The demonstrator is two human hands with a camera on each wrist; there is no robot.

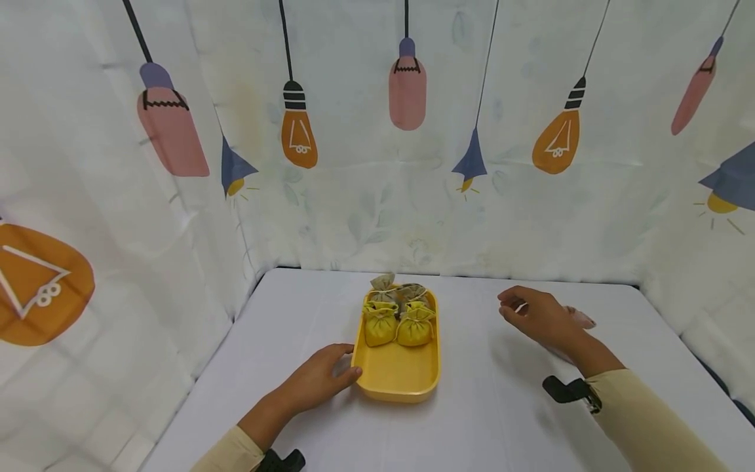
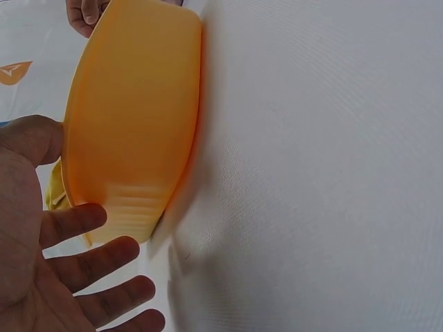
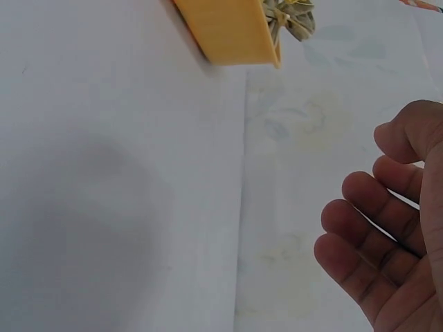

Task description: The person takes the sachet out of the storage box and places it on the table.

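A yellow tray [image 1: 398, 377] stands on the table, with two yellow drawstring pouches [image 1: 380, 326] in its middle and two grey-beige drawstring pouches [image 1: 383, 286] at its far end. My left hand [image 1: 323, 377] is at the tray's left side, its thumb at the rim. In the left wrist view the fingers [image 2: 104, 266] of that hand spread out, fairly straight, beside the tray's outer wall [image 2: 138, 104]. Over the table to the right of the tray, my right hand [image 1: 539, 318] hovers with loosely bent fingers [image 3: 367, 242] and holds nothing.
Behind my right wrist lies a pinkish-brown item [image 1: 580, 318], mostly hidden by the hand and forearm. The white table [image 1: 472, 406] is bordered at the back and sides by a hanging cloth [image 1: 366, 196] printed with lamps.
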